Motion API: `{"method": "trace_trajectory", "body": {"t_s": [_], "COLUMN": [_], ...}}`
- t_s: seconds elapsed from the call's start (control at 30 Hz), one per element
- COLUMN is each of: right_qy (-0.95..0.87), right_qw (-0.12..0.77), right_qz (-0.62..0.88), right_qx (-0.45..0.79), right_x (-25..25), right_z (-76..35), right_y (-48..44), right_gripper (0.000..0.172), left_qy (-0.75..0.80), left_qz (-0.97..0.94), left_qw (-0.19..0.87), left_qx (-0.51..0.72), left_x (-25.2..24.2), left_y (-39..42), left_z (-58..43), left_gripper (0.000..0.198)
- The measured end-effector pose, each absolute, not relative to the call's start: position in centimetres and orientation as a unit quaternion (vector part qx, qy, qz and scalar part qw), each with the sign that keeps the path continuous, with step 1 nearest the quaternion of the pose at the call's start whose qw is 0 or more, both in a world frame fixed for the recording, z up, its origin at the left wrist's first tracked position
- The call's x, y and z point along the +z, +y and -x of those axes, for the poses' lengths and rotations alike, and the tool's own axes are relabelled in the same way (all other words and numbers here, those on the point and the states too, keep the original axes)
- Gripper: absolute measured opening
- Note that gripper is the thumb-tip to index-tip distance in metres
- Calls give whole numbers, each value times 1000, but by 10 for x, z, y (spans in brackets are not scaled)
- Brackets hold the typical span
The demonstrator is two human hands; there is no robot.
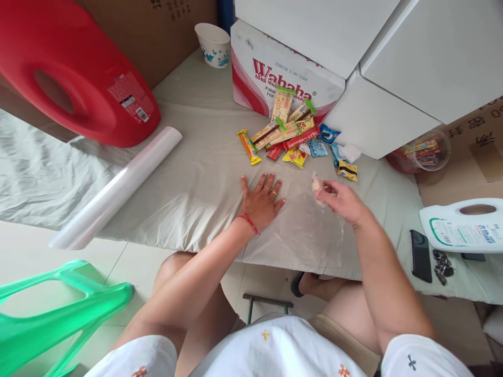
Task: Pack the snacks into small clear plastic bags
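My left hand (262, 200) lies flat and open, fingers spread, on a sheet of clear plastic film (310, 230) spread over the cloth-covered table (188, 173). To its right, my right hand (341, 199) is closed in a pinch on a small pale snack piece (316, 184), held just above the film. Beyond both hands lies a pile of wrapped snack bars and small packets (293, 137), close to the Wahaha carton (271, 73).
A roll of clear film (118, 188) lies at left beside a red jug (74, 73). A paper cup (212, 44) stands at the back. White boxes (377, 63), a plastic tub of snacks (426, 152), a white jug (463, 225), a phone (420, 255) and keys (443, 264) sit at right. Green chair (58, 314) lower left.
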State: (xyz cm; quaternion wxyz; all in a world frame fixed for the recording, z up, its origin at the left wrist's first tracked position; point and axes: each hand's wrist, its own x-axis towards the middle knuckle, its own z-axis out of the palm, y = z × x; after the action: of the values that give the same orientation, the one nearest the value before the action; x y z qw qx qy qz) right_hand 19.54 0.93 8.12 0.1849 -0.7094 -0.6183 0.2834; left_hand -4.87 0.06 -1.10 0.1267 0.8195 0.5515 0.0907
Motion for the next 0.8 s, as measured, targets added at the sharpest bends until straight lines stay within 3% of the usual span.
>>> {"method": "trace_trajectory", "body": {"t_s": [0.2,0.4,0.57,0.73,0.8], "right_qy": [-589,-614,-632,-594,-584], "right_qw": [45,-27,-24,39,39], "right_qz": [797,782,766,803,811], "right_qx": [124,101,114,11,-3], "right_x": [38,27,43,46,43], "right_z": [-130,-122,-145,-216,-249], "right_y": [-34,-44,-20,57,85], "right_gripper": [56,63,60,46,51], "left_qy": [556,556,554,553,553], "left_qz": [-816,-816,-816,-817,-816], "left_qw": [124,132,138,141,145], "left_qx": [95,87,86,85,84], "left_x": [-9,-5,-5,-7,-7], "left_y": [1,1,0,1,2], "left_z": [48,48,48,49,49], "left_gripper": [63,63,63,63,63]}}
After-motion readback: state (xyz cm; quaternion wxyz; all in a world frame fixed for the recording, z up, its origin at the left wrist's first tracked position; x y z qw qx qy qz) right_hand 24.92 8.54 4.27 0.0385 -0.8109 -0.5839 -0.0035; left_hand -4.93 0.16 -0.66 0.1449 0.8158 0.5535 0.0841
